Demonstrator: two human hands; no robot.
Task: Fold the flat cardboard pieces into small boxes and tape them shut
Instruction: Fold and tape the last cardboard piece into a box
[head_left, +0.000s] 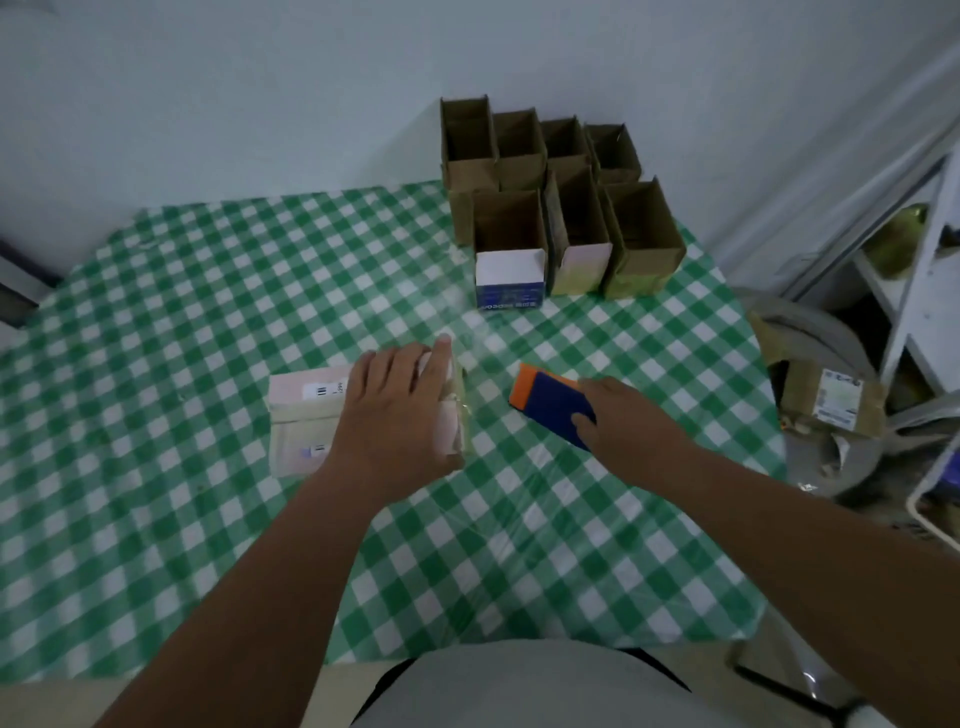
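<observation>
From the head camera I see my left hand (400, 405) lying flat, fingers straight and together, pressing down on a pale pink flattened cardboard piece (306, 415) that rests on the green-and-white checked tablecloth (156, 519) near the middle of the table. My right hand (623, 421) sits just to the right, fingers and thumb curled around a blue and orange tape dispenser (550, 397), which is tilted and touches the cloth, apart from the cardboard. At the far edge, near the wall, stands a cluster of open-topped folded boxes (561, 202), mostly brown; the nearest one has a white and blue front (510, 280). Beyond the table's right edge lies a labelled brown parcel (831, 400).
</observation>
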